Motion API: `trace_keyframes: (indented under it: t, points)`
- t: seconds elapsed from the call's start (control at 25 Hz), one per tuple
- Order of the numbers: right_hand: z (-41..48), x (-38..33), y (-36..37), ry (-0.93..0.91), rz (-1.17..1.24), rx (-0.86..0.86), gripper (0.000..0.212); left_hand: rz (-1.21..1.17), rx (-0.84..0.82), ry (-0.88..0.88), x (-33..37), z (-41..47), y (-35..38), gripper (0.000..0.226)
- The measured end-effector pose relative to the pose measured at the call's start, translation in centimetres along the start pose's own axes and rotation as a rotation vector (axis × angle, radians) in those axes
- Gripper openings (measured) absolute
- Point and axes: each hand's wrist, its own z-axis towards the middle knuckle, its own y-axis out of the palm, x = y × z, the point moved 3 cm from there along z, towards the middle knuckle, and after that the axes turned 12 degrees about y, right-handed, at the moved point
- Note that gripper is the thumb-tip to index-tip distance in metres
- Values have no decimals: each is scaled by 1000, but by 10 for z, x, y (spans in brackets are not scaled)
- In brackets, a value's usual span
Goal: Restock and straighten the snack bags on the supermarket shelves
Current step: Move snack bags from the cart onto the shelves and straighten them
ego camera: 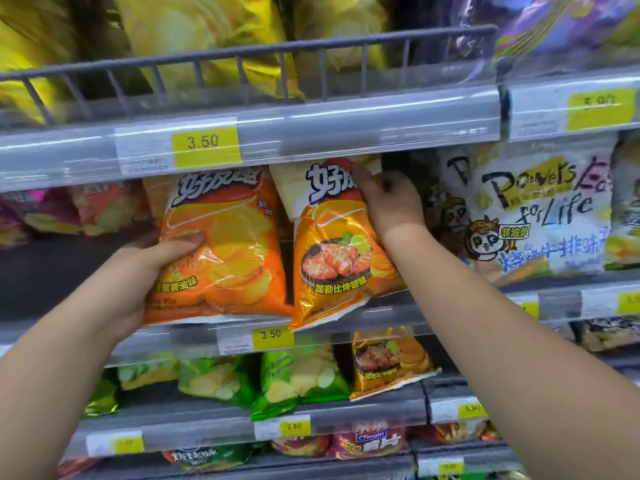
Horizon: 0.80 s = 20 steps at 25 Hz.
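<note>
Head view: the left hand (145, 268) grips the orange bag (228, 244) by its lower left edge, thumb across the front. Just right of it, the right hand (391, 202) curls round the upper right corner of the gold bag (332, 265), which tilts. Both bags stand side by side on the shelf (381, 317), their bottoms overhanging its edge. A white bag (540, 209) stands just right of the right hand.

Two hands (138, 271) (391, 202) grip two chip bags (228, 237) (329, 265): one orange, one golden.
</note>
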Motion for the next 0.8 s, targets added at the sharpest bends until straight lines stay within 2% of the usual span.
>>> trace_keyframes:
  t: [0.04, 0.12, 0.2, 0.28, 0.44, 0.56, 0.68, 0.8]
  points:
    - [1, -2, -1, -8, 9, 29, 59, -12, 3, 17, 1, 1, 0, 85]
    - [2, -4, -2, -23, 27, 97, 55, -43, 25, 45, 1, 6, -2, 65]
    - [2, -1, -1, -37, 35, 152, 58, -67, 46, 43, 1, 9, -1, 43]
    - [1, 1, 1, -49, 32, 185, 61, -64, 52, 43, -2, 13, -1, 32]
    - [0, 5, 2, -57, -70, 141, 65, -56, 55, 27, -8, 17, -2, 35]
    - [-11, 11, -4, -31, -182, 18, 77, -53, 61, 20, -8, 18, -1, 30]
    - [-22, 16, -13, -11, -193, -127, 84, -67, 74, 39, -8, 18, 3, 19]
    - [-24, 21, -14, -16, -194, -174, 94, -67, 93, 73, -8, 17, 10, 31]
